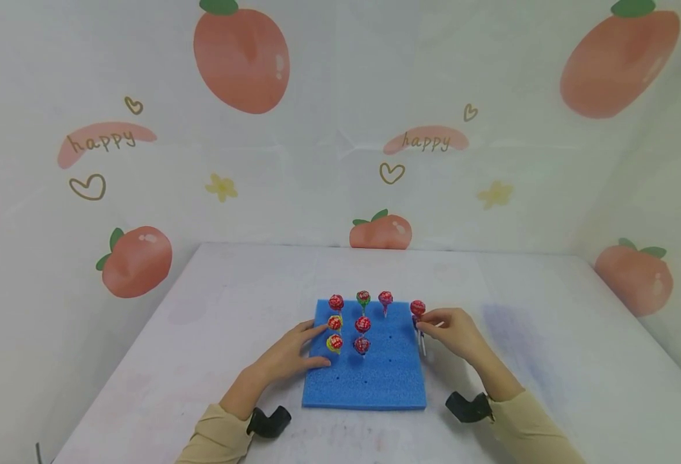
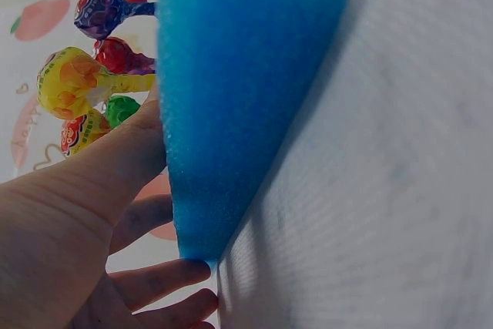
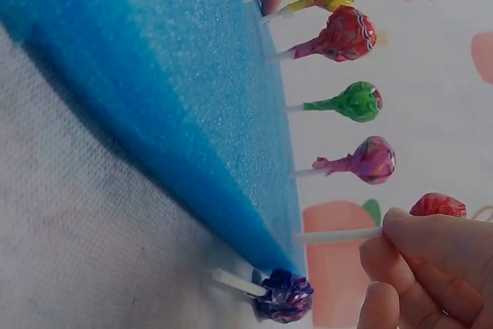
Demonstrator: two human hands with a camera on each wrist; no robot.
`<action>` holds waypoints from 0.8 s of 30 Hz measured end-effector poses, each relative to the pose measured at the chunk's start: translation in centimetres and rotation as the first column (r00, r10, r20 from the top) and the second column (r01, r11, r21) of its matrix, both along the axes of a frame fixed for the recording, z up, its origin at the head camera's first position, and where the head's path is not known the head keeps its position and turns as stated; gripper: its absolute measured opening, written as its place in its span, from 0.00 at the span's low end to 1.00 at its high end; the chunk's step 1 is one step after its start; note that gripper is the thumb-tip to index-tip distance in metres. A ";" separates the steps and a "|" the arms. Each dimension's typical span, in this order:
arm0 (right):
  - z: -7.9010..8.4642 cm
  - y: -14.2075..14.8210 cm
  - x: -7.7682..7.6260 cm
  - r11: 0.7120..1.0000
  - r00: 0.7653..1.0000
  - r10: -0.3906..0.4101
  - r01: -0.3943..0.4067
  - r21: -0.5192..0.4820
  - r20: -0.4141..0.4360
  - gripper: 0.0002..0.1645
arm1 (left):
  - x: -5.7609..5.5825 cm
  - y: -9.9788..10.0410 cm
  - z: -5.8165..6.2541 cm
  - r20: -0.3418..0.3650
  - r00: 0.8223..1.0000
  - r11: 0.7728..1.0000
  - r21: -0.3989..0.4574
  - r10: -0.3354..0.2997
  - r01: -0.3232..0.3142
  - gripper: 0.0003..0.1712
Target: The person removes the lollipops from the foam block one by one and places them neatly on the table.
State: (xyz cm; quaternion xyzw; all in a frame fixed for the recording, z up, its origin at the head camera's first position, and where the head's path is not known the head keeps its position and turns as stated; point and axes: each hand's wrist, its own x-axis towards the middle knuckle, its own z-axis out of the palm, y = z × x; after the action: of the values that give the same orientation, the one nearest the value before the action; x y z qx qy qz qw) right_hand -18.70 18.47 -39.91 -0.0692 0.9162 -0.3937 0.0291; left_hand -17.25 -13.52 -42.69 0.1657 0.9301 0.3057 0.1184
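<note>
Right hand [image 1: 450, 330] pinches a red lollipop [image 1: 418, 308] by its stick [image 3: 339, 234] at the blue foam block's [image 1: 395, 386] far-right corner, seemingly keeping it upright | Left hand [image 1: 288, 352], fingers loosely spread, touches the left edge, likely for steadiness | Right wrist view plainly shows a purple lollipop [image 3: 285, 298] on the tabletop [image 1: 247, 277] beside the right edge; head view mostly hides it

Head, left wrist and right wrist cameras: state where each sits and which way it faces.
Head: on the person's head, facing forward and down at the blue board; left hand, right hand and tan sleeves show.
Left wrist: on that wrist, facing the board; the left hand fills the lower left.
Right wrist: on that wrist, facing the board and lollipops; the right hand shows, pinching a red lollipop.
Both wrist views share the board and lollipops.
</note>
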 end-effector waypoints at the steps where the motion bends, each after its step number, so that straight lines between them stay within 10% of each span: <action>1: 0.0 0.0 0.0 1.000 1.000 -0.004 0.004 0.001 0.006 0.14 | 0.0 0.0 0.0 -0.001 1.000 1.000 -0.001 0.000 0.000 0.40; 24: -0.8 1.1 0.1 0.998 0.997 -0.059 0.059 -0.001 0.054 0.15 | 0.0 0.1 0.1 -0.007 1.000 1.000 0.001 0.001 -0.001 0.40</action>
State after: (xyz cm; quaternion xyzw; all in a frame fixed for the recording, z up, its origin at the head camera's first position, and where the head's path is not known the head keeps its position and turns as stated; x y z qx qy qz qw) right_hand -18.63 19.53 -40.68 -0.0315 0.9161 -0.3974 0.0421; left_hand -17.21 -13.47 -42.56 0.1665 0.9304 0.3059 0.1148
